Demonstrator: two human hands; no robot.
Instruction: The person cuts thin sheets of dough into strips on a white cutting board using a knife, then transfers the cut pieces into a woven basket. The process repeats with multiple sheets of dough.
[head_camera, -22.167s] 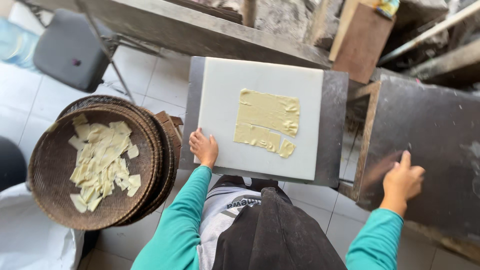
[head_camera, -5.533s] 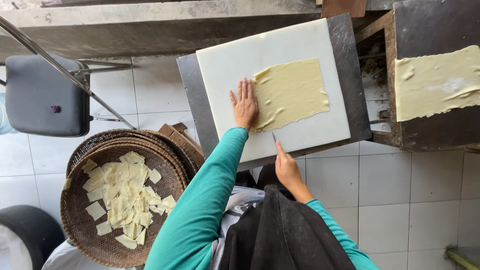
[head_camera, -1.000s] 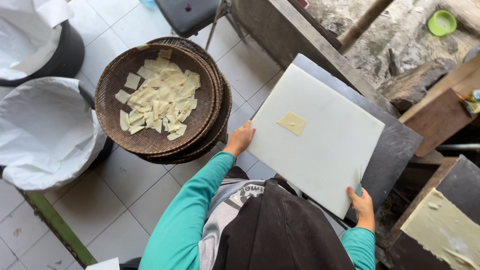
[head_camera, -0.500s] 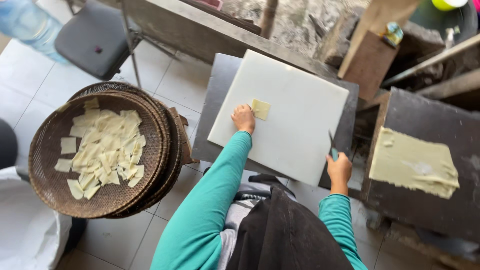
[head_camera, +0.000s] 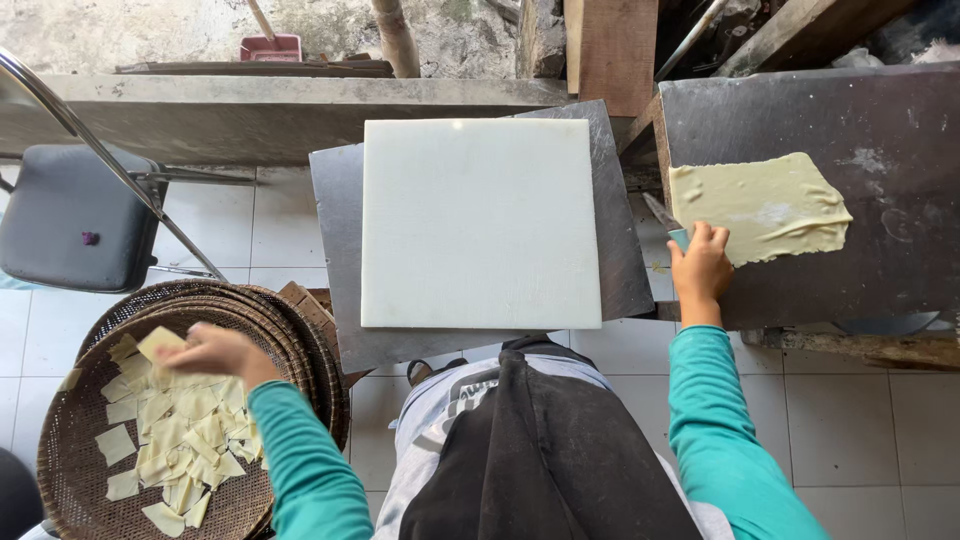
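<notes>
My left hand (head_camera: 215, 352) hovers over the round woven basket (head_camera: 300, 330) at lower left and holds a small pale dough square (head_camera: 160, 343). Several cut dough squares (head_camera: 175, 440) lie in that basket. My right hand (head_camera: 700, 268) grips a small knife (head_camera: 665, 220) with a teal handle, its blade at the left edge of a flat yellowish dough sheet (head_camera: 760, 205) on the dark slab (head_camera: 880, 130) to the right. The white cutting board (head_camera: 480, 220) in front of me is bare.
The board rests on a dark metal tray (head_camera: 335, 250). A grey chair (head_camera: 70, 215) stands at left. A concrete ledge (head_camera: 200, 105) and wooden planks (head_camera: 610, 50) run along the back. White floor tiles (head_camera: 870, 430) lie below.
The last dough square left the white board; my left hand carried it over the basket. My right hand moved with the knife to the dough sheet on the right slab.
</notes>
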